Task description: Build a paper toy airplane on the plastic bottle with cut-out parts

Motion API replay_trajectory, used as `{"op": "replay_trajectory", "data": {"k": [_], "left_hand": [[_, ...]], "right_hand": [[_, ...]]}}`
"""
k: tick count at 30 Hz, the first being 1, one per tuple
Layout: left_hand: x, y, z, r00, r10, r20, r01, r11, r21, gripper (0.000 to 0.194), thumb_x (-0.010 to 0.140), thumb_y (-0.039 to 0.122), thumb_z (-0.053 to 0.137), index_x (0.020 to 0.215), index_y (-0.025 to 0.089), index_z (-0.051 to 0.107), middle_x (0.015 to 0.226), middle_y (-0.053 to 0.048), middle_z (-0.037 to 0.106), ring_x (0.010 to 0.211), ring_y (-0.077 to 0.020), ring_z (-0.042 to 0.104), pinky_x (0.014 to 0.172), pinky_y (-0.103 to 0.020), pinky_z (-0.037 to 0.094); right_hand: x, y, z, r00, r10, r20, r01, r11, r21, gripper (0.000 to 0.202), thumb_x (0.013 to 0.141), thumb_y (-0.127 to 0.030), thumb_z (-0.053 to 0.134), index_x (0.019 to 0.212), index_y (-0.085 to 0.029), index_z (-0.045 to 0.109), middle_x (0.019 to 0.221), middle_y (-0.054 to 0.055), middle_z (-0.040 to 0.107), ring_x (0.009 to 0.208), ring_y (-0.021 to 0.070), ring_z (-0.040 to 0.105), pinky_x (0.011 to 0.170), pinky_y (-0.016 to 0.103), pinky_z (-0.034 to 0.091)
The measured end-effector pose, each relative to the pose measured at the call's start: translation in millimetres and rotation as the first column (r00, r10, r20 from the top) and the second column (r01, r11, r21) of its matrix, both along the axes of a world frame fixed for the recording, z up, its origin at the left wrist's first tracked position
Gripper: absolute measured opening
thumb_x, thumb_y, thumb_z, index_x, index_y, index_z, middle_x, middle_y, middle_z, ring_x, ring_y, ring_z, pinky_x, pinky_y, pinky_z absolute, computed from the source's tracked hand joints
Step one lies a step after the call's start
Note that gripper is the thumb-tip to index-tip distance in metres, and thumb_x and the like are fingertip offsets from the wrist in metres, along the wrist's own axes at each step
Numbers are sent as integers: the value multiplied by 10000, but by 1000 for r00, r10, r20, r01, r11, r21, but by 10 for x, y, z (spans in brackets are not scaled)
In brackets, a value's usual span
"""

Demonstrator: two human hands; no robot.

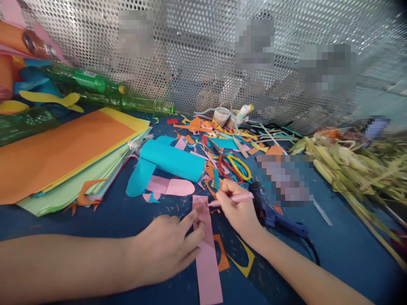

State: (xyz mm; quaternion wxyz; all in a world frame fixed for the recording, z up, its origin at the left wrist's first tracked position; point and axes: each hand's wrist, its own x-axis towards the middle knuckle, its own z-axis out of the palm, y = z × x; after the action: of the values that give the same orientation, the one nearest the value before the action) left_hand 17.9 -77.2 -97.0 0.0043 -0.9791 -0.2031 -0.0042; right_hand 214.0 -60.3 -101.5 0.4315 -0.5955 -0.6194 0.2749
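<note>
A long pink paper strip [208,258] lies on the blue table, running toward me. My left hand [165,243] rests on its upper part, fingers stretched out and pressing it flat. In my right hand [240,212] is a pink marker [239,198], its tip at the strip's right edge near the top. Just beyond the strip lie a rounded pink paper piece [179,187] and a bottle wrapped in blue paper [174,159], with a blue paper fin. Orange [221,254] and yellow paper offcuts [247,258] lie right of the strip.
Scissors [233,167] with red and yellow handles lie among paper scraps. A blue glue gun [280,220] lies right of my right hand. Stacked coloured paper [70,148] and green bottles [95,82] are at left, dried corn husks [346,169] at right. A perforated metal panel [197,38] stands behind.
</note>
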Motion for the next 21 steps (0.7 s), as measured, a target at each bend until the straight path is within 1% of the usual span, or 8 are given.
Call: {"op": "replay_trajectory", "data": {"k": [4, 9, 12, 17, 19, 21], "left_hand": [[2, 8, 1, 1000, 8, 1, -8, 1000, -9, 350, 928, 300, 273, 1196, 142, 435, 1318, -213, 472, 618, -202, 642, 481, -360, 536], [6, 3, 7, 1000, 14, -1, -14, 1000, -8, 351, 928, 294, 269, 1199, 141, 431, 1315, -204, 479, 625, -207, 642, 479, -365, 536], [8, 1, 19, 1000, 10, -8, -10, 1000, -9, 353, 925, 297, 276, 1199, 139, 433, 1302, -199, 491, 610, -208, 635, 458, -366, 529], [4, 5, 28, 1000, 11, 5, -11, 1000, -15, 337, 920, 294, 309, 1185, 138, 445, 1282, -196, 511, 616, -202, 636, 475, -358, 535], [-5, 8, 15, 999, 18, 33, -18, 1000, -17, 331, 917, 292, 323, 1184, 139, 446, 1284, -195, 509, 620, -200, 637, 484, -361, 538], [-19, 10, -6, 997, 26, 76, -24, 999, -36, 319, 915, 280, 333, 1176, 139, 451, 1284, -194, 507, 640, -197, 641, 512, -361, 546]], "right_hand": [[-3, -5, -5, 1000, -2, -12, 2, 1000, 0, 289, 727, -117, 447, 549, -210, 239, 528, -66, 218, 490, 81, 235, 422, 201, 256], [-10, -8, -4, 997, -2, -75, -1, 999, -35, 283, 717, -137, 458, 541, -212, 249, 522, -72, 216, 469, 75, 249, 406, 174, 323], [-14, -8, 8, 996, 4, -85, -8, 999, -52, 277, 709, -148, 458, 530, -212, 256, 502, -77, 226, 450, 73, 278, 401, 175, 319], [-33, -13, 29, 994, 3, -109, -9, 998, -60, 274, 696, -147, 472, 511, -210, 281, 479, -82, 253, 431, 69, 309, 399, 176, 334], [-33, -19, 37, 986, -19, -165, 9, 998, -61, 286, 706, -151, 482, 512, -214, 283, 459, -86, 258, 409, 68, 301, 388, 181, 333], [-23, -20, 45, 964, -60, -260, 50, 998, -47, 305, 747, -178, 492, 529, -220, 283, 424, -95, 263, 373, 65, 281, 373, 189, 314]]}}
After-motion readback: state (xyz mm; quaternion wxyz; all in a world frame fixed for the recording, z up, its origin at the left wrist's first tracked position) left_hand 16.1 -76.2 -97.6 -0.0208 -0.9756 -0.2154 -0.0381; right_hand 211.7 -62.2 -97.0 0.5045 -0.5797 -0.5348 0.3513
